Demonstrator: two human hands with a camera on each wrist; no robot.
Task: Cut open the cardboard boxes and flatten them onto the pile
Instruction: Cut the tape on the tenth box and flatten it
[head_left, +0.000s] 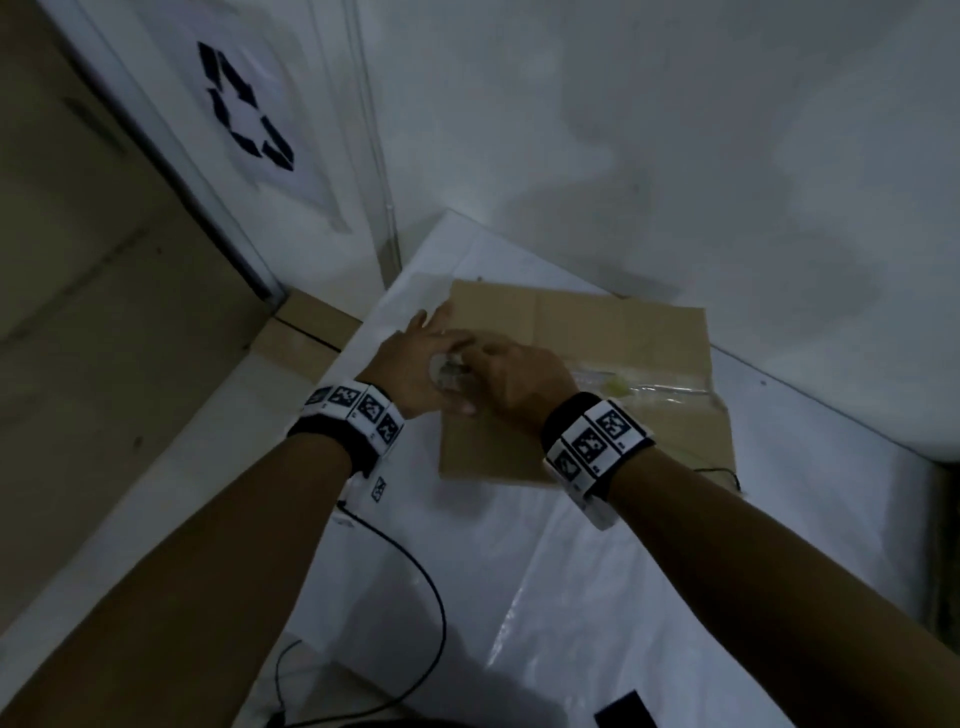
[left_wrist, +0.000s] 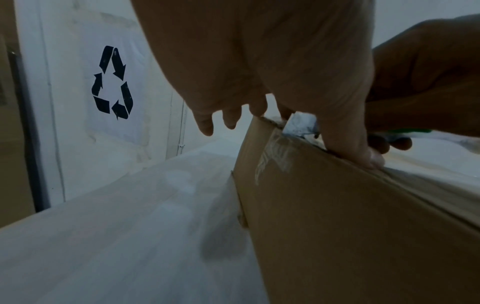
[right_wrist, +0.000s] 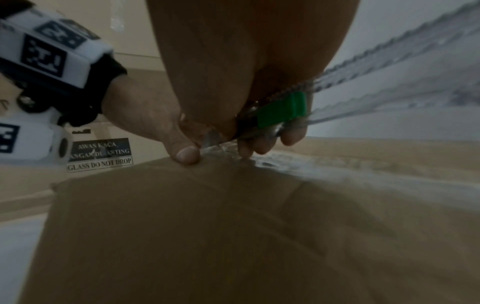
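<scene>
cardboard box: closed, on white table, taped seam along its top.
left hand: at box's 9 o'clock edge; thumb pressed on the top seam, other fingers spread loosely.
right hand: just beside left, fingers curled round a clear cutter with green slider.
recycling sign: wall, 11 o'clock.

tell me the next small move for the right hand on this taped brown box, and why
Probably draw the clear-handled cutter with the green slider in the right hand along the taped seam toward the far edge. The brown cardboard box looks closed, and the left hand braces its near corner.
</scene>
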